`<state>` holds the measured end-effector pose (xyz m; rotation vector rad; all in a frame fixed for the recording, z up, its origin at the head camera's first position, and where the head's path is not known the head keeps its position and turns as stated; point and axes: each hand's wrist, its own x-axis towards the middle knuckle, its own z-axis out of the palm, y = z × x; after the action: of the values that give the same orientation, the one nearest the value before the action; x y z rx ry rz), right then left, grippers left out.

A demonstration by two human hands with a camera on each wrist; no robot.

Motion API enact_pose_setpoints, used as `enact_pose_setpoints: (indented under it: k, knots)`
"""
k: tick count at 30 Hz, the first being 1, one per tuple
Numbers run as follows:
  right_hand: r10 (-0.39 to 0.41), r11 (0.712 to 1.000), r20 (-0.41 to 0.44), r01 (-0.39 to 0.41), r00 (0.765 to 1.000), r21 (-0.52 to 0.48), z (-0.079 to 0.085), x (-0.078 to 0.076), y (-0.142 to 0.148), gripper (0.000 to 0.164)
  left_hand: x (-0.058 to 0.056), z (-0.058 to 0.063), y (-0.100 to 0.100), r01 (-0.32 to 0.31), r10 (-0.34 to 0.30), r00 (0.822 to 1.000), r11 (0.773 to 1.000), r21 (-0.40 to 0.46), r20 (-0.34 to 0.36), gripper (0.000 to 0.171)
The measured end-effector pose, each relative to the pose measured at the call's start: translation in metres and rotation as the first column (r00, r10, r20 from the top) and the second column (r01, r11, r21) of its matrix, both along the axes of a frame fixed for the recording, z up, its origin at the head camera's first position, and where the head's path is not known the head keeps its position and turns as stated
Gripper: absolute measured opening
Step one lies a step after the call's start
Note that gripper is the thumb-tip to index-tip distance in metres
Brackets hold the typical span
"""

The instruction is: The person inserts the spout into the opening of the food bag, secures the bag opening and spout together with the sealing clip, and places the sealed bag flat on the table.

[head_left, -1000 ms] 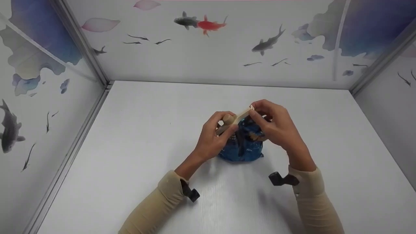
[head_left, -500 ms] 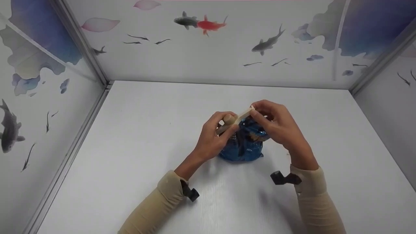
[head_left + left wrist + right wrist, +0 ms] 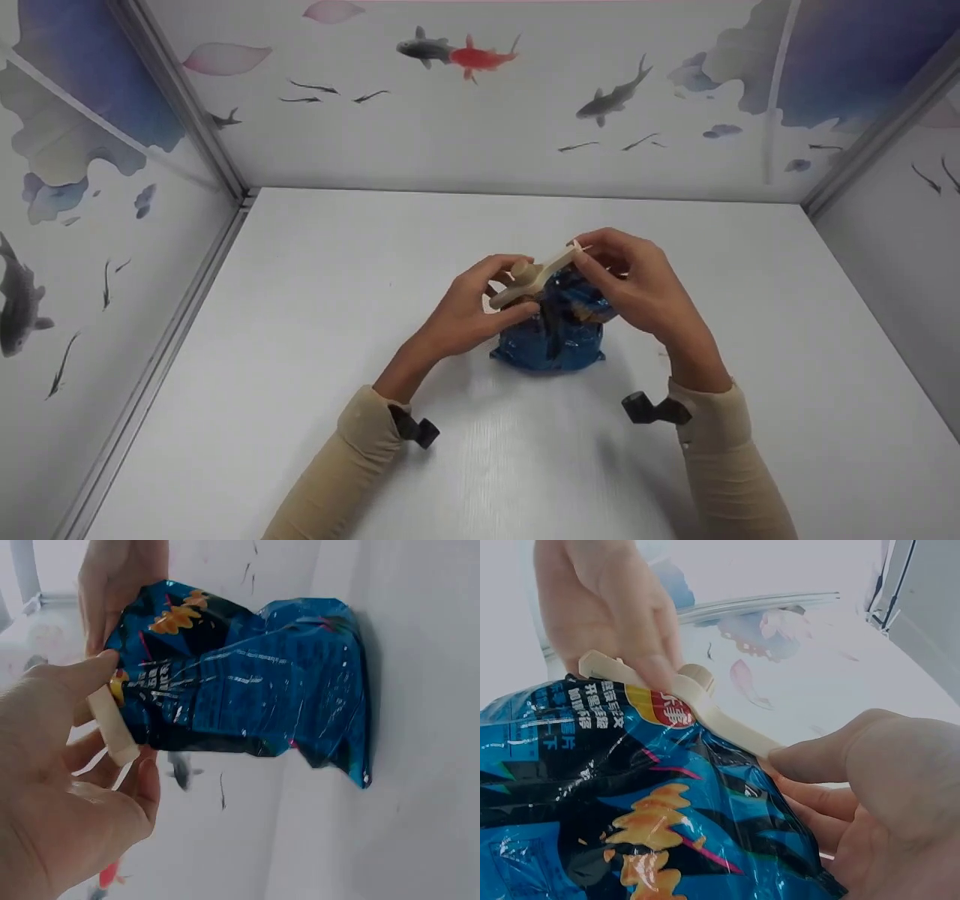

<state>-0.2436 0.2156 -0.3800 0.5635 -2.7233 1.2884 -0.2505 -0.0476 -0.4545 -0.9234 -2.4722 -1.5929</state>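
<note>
A blue snack bag (image 3: 551, 351) with pictures of chips stands upright on the white table. Across its gathered top lies a cream bag clip (image 3: 731, 727) with a round knob in the middle. My right hand (image 3: 637, 289) pinches the clip's right end between thumb and fingers. Around the clip's left part is my left hand (image 3: 466, 306), its thumb on the near side against the bag and clip, its fingers curled on the far side. In the left wrist view, the clip's end (image 3: 112, 724) shows between that thumb and the fingers.
Metal-framed panels printed with fish and petals close in the white table (image 3: 322, 300) at the back and both sides. A black wrist camera (image 3: 416, 426) sits on the left cuff, another wrist camera (image 3: 654, 409) on the right cuff.
My left hand has shifted slightly left and its thumb has moved down from the clip's front, so more of the clip shows. My right hand stays at the clip's right end.
</note>
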Motion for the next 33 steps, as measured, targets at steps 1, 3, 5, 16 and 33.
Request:
enact_pose_setpoints:
  k: [1, 3, 5, 16, 33]
  knots:
    - [-0.003, 1.0, -0.001, 0.003, 1.0, 0.005, 0.0, 0.0, 0.0, 0.032, -0.001, 0.001, -0.004, 0.014, -0.014, 1.0, 1.0, -0.024, 0.006, 0.06]
    - [-0.006, 1.0, -0.005, 0.006, 1.0, 0.015, -0.001, -0.001, 0.001, 0.033, -0.002, 0.002, -0.011, 0.038, -0.037, 0.999, 0.997, -0.065, 0.021, 0.058]
    - [-0.011, 1.0, -0.005, 0.011, 1.0, 0.026, -0.001, -0.001, 0.001, 0.033, -0.003, 0.002, -0.014, 0.053, -0.05, 0.998, 0.994, -0.095, 0.034, 0.055]
    - [-0.02, 0.998, -0.017, 0.021, 1.0, 0.06, -0.002, -0.001, 0.003, 0.036, -0.005, 0.001, -0.018, 0.052, -0.047, 0.998, 0.992, -0.114, 0.045, 0.043]
    - [-0.013, 0.997, -0.066, 0.018, 0.998, 0.074, 0.006, 0.005, 0.021, 0.045, -0.004, -0.001, -0.019, 0.025, -0.022, 0.999, 0.988, -0.151, 0.027, 0.049]
